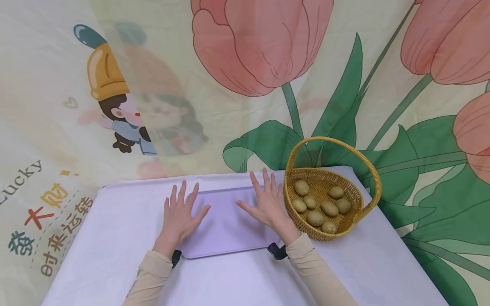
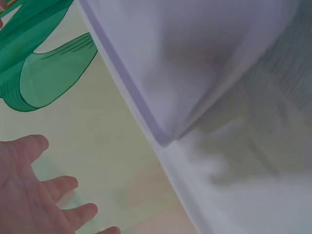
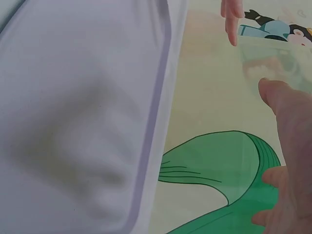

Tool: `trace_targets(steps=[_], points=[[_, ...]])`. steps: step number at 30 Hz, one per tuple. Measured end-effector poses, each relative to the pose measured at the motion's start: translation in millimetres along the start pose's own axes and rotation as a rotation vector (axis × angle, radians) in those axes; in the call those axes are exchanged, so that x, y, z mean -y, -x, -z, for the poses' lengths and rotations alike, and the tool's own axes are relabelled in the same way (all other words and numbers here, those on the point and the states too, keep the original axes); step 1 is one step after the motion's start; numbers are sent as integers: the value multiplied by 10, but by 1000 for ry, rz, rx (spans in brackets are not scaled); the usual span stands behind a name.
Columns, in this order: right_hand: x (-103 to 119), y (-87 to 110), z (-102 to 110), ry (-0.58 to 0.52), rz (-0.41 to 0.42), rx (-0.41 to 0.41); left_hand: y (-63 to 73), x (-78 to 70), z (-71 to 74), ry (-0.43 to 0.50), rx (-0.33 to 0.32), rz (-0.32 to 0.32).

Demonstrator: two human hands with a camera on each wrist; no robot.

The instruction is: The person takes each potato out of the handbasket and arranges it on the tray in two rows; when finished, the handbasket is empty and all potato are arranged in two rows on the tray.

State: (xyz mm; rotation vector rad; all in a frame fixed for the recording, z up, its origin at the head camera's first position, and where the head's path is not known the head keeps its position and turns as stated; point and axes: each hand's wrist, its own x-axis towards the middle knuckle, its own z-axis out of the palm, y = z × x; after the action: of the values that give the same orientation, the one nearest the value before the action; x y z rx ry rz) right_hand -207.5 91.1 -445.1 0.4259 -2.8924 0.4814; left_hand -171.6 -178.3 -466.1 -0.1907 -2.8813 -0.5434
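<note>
A flat lavender tray (image 1: pixel 229 225) lies on the table, with nothing on it in the head view. My left hand (image 1: pixel 181 216) hovers over its left end, fingers straight and spread; the left wrist view shows that hand (image 2: pixel 39 195) apart from the tray's corner (image 2: pixel 165 97). Over the tray's right end is my right hand (image 1: pixel 268 204), also spread and holding nothing. In the right wrist view the right hand (image 3: pixel 292 146) is partly cut off by the frame edge. Just right of it stands a wicker basket (image 1: pixel 356 193) with several brownish-green, egg-shaped fruits, kiwis by their look (image 1: pixel 329 208).
The basket's tall arched handle (image 1: pixel 377 187) rises above its rim and leans right. A white cloth (image 1: pixel 111 238) covers the table. Behind the far edge hangs a backdrop (image 1: pixel 245 127) printed with tulips and a cartoon figure. Each wrist wears a black camera mount (image 1: pixel 277 250).
</note>
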Motion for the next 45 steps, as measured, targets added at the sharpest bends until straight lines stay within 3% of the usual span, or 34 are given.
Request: trace_targets(steps=[7,21,29,34,40,45], points=[[-10,2,-1,-12,5,8,5,100,-25,83,34,37],[-40,15,13,-65,24,10,36,277,-53,306,33,129],[-64,3,21,-124,35,-5,49,367,-93,538,5,152],[-88,-4,31,-137,35,2,58,394,-86,552,6,194],[-110,-17,50,-139,42,-9,71,442,-84,567,60,284],[-133,-26,62,-146,66,-47,75,501,-133,562,75,289]])
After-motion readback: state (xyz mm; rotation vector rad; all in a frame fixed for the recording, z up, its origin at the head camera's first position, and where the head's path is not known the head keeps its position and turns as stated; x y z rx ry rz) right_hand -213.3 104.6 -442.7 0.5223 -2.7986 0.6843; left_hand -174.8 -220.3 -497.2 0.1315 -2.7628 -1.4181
